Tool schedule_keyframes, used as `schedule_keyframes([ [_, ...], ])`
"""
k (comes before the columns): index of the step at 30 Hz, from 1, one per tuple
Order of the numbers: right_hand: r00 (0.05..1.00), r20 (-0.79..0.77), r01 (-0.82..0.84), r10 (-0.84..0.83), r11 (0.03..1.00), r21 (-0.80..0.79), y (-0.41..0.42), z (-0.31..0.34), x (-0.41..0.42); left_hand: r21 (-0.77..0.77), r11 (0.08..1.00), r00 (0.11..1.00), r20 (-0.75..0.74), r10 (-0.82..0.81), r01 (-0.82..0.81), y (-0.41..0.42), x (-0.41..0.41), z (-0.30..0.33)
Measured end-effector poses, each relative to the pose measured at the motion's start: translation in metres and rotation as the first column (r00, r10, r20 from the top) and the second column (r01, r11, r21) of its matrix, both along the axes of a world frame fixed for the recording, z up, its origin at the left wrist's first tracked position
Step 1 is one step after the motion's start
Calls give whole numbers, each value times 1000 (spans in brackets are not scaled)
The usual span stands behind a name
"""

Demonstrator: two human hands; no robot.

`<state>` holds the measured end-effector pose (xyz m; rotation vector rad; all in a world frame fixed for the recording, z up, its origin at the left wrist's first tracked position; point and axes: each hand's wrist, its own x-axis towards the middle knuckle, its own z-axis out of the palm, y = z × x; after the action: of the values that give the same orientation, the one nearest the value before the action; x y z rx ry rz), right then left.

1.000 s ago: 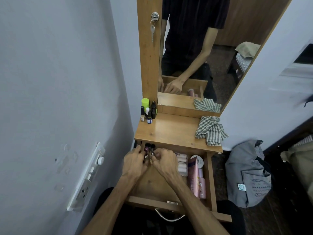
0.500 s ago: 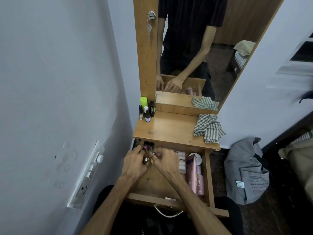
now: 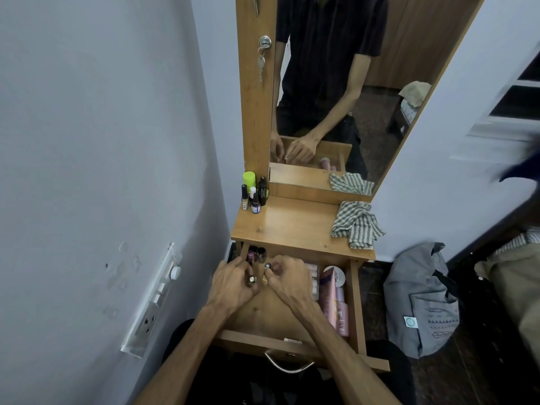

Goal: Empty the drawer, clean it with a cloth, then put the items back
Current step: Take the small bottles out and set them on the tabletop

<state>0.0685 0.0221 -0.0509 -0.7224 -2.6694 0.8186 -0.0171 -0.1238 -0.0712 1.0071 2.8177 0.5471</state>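
Below the tall mirror [image 3: 344,92], the table [image 3: 292,226] carries a striped cloth [image 3: 358,223] at its right edge. Under it the drawer [image 3: 355,302] stands pulled out, pink tubes [image 3: 334,302] along its right side. Both hands work its back-left corner: left hand [image 3: 233,285] curled round a small bottle [image 3: 252,279], right hand [image 3: 287,277] pinching another small vial [image 3: 267,266].

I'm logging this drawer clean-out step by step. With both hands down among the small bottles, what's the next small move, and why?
Probably lift the small bottles gripped by the left hand and right hand up onto the tabletop, beside the bottles already standing there. The drawer still holds pink tubes, and the striped cloth lies unused.
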Motion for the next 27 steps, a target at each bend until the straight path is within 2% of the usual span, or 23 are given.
schedule_keyframes([
  [8, 998, -49, 26, -27, 1000, -7, 2, 32, 0, 262, 963, 998, 10, 61, -61, 0, -1, 38],
  [13, 986, -162, 26, -29, 999, -21, 7, 55, -11, 398, 915, 998, 9, 69, -66, 1, -20, 61],
  [20, 972, -234, 13, -14, 1000, -5, 18, 81, -51, 428, 900, 996, 12, 85, -83, 18, -62, 91],
  [27, 983, -178, -46, 47, 999, 12, 19, 91, -95, 394, 914, 995, 44, 87, -98, 27, -105, 89],
])
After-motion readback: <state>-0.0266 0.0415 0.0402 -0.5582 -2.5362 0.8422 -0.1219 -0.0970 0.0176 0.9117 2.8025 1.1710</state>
